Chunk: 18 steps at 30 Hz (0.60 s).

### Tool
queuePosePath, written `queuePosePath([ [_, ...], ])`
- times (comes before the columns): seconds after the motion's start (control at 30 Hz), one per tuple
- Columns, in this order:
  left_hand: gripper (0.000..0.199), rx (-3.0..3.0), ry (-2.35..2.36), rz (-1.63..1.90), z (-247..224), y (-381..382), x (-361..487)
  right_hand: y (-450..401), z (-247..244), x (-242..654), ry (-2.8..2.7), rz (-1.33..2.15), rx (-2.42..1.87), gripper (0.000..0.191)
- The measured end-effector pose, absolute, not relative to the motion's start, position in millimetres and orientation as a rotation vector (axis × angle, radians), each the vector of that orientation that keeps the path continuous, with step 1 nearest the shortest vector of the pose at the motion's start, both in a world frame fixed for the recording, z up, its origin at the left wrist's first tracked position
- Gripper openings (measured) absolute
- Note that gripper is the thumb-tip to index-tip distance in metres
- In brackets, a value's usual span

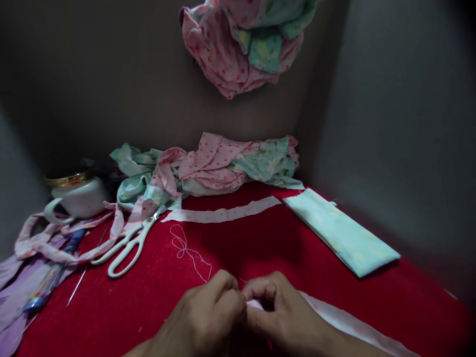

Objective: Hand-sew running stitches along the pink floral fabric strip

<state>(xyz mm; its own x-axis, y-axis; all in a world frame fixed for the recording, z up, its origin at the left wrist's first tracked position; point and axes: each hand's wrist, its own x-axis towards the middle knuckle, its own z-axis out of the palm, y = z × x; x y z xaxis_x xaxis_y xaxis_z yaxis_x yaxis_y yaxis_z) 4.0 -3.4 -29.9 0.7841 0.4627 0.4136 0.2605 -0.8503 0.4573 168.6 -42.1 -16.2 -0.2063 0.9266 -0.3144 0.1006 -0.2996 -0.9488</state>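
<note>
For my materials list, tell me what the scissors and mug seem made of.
Scissors: white plastic handles, judging by smooth molded loops; metal blades, likely steel, by their gray sheen. Mug: probably glazed ceramic, given its smooth white shine, though plastic is possible.

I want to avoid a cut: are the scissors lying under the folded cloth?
No, the scissors lie at the left, and the folded cloth is apart at the right.

Red cloth surface (230, 253) with scissors (128, 248), mug (82, 197), folded fabric (342, 233), thread (189, 250), crumpled fabrics (219, 163).
</note>
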Motion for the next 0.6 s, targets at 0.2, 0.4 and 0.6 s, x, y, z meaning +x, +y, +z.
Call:
queuePosePath([
  [0.2, 0.027, 2.208, 0.663, 0.522, -22, -10, 12, -41, -22, 169, -1.251, 1.587, -1.327, 0.010],
  [0.4, 0.038, 1.493, 0.875, 0.585, 9, -5, 0, -43, -17, 169, -1.239, 1.656, -1.243, 0.015],
  [0.6, 0.041, 1.023, 1.004, 0.587, 14, 20, -4, -41, -14, 170, -1.323, 1.629, -1.343, 0.019],
])
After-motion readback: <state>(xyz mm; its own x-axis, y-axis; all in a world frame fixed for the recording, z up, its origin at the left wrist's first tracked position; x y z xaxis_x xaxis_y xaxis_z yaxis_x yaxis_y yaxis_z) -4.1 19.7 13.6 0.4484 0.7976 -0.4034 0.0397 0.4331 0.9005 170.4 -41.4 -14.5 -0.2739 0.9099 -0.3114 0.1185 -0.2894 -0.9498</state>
